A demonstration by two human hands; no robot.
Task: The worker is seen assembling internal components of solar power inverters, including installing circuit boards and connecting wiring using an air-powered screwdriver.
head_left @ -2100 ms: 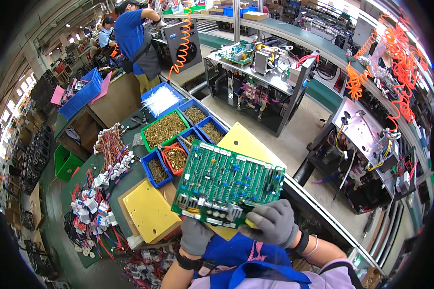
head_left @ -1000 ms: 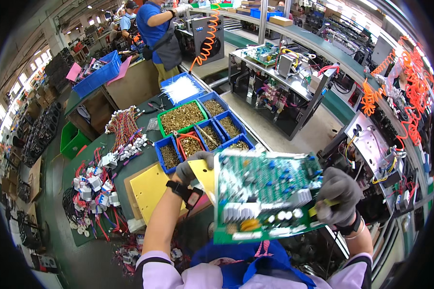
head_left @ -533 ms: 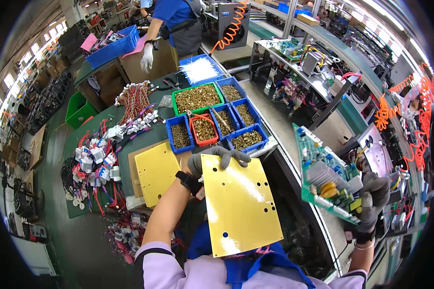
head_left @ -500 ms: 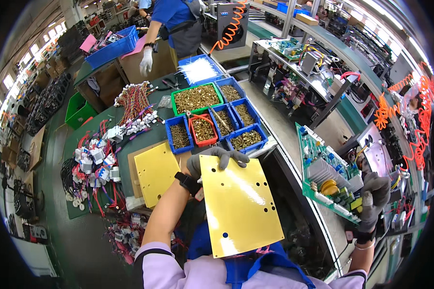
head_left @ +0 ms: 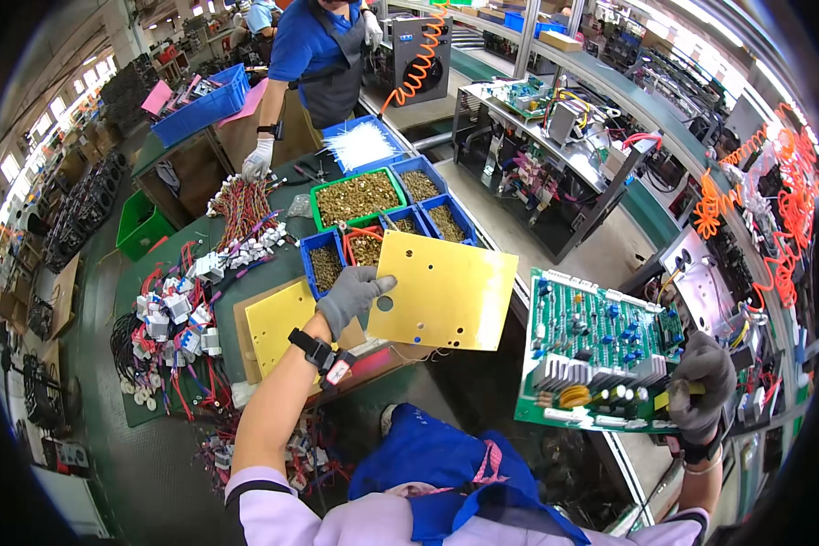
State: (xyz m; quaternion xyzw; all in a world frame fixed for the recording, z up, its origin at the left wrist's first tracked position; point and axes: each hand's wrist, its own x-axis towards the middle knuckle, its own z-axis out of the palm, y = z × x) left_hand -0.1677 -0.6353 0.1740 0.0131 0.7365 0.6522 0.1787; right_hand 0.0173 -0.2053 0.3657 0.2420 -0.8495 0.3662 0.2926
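My gloved left hand pinches the left edge of a yellow sheet dotted with round holes, held up in front of the parts bins. On my right, a green circuit board with heat sinks and blue components is gripped at its lower right by my gloved right hand. Another yellow sheet lies on brown cardboard on the green table, left of my left wrist. The held sheet partly covers a red bin and hides some of the blue bins behind it.
Small brass-coloured parts fill a green bin and blue bins. Wire bundles with white connectors cover the table's left side. Across the table a co-worker touches red cables. A metal chassis stands on the line at right.
The yellow sheet in my left hand has turned and moved up and right, away from my body. The circuit board has swung flatter and left. The co-worker's hand has come down to the cables.
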